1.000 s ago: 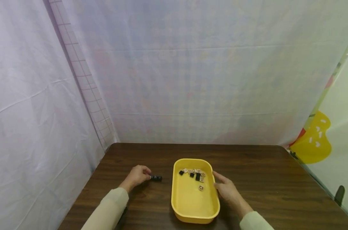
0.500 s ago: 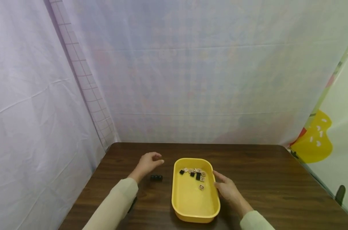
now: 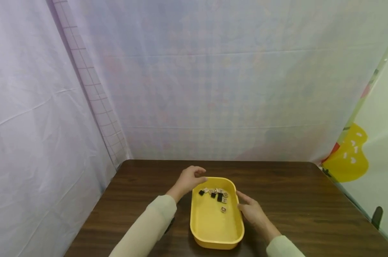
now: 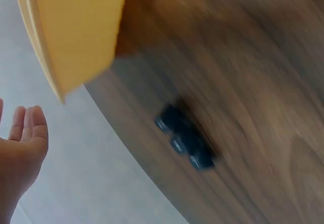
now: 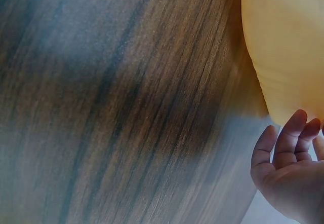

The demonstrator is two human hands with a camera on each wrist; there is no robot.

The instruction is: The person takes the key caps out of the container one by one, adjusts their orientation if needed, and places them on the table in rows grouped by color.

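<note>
A yellow plastic bin (image 3: 216, 228) stands on the dark wood-grain table. Near its far end lie several small square tiles, some pale with printed marks, some black (image 3: 219, 197); one pale tile (image 3: 223, 210) sits apart, closer to the middle. My left hand (image 3: 188, 180) is at the bin's far left corner, fingers loosely bent and nothing visible in them. My right hand (image 3: 253, 213) rests against the bin's right side, fingers relaxed along the wall. In the left wrist view, a row of three black blocks (image 4: 185, 138) lies on the table; my left arm hides it in the head view.
Pale curtains (image 3: 213, 89) hang behind the table and along its left side. A light cloth with a yellow printed shape (image 3: 348, 157) hangs at the right. Table surface (image 3: 293, 200) extends on both sides of the bin.
My left hand has let go of the black blocks, lifted, and moved right to the bin's far left corner. The blocks stayed on the table. My right hand and the bin keep their places.
</note>
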